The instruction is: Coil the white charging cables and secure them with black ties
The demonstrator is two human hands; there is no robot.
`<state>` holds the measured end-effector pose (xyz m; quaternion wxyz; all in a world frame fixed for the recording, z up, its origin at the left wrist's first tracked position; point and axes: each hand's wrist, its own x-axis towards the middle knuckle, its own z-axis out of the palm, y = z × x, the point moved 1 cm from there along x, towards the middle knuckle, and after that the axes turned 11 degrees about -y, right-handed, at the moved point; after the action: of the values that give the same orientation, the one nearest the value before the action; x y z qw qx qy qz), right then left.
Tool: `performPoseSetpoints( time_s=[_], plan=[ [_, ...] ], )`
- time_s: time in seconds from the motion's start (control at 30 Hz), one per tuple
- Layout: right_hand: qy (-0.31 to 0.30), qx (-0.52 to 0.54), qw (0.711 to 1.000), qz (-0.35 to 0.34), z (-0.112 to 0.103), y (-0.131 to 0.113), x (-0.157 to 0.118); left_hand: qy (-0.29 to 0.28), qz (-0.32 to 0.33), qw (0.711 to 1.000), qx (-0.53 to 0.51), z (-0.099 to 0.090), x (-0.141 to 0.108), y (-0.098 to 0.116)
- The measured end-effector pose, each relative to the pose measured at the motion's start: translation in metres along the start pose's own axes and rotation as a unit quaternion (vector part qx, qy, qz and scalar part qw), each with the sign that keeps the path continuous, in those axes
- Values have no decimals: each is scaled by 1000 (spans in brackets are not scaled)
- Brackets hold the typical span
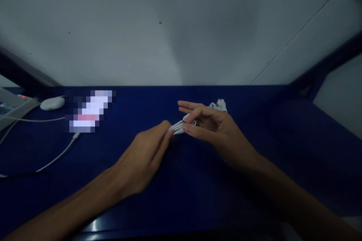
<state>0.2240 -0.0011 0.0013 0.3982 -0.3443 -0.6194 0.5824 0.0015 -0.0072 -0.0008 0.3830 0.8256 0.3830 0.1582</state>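
Note:
A bundled white cable (178,127) is held between my two hands over the blue table. My left hand (147,154) pinches the bundle's left end, its fingers closed. At the other end, the thumb and index finger of my right hand (217,128) close on the bundle near a thin black tie (183,119), while other fingers stretch out to the left. Behind my right hand lies more coiled white cable (222,104), partly hidden by the hand.
On the left of the blue table (181,203) lies a blurred-out phone (92,111) with a white cable plugged in. Beside it are a white rounded case (52,103) and a white power strip (17,107) with a red light. A pale wall (127,30) stands behind.

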Motion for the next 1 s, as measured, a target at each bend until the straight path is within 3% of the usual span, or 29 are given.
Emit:
performPoseSetpoints(
  time_s=[0.23, 0.47, 0.83, 1.0],
  plan=[
    [-42, 53, 997, -30, -1, 3, 2, 3, 14, 998, -55, -2, -1, 3],
    [-18, 47, 997, -52, 6, 2, 1, -4, 19, 996, -87, -4, -2, 8],
    [-44, 56, 997, -13, 9, 4, -2, 21, 3, 992, -123, -4, -2, 10],
    [-83, 38, 996, 0, 12, 4, -3, 38, -1, 990, -138, -3, -1, 13]
  ],
)
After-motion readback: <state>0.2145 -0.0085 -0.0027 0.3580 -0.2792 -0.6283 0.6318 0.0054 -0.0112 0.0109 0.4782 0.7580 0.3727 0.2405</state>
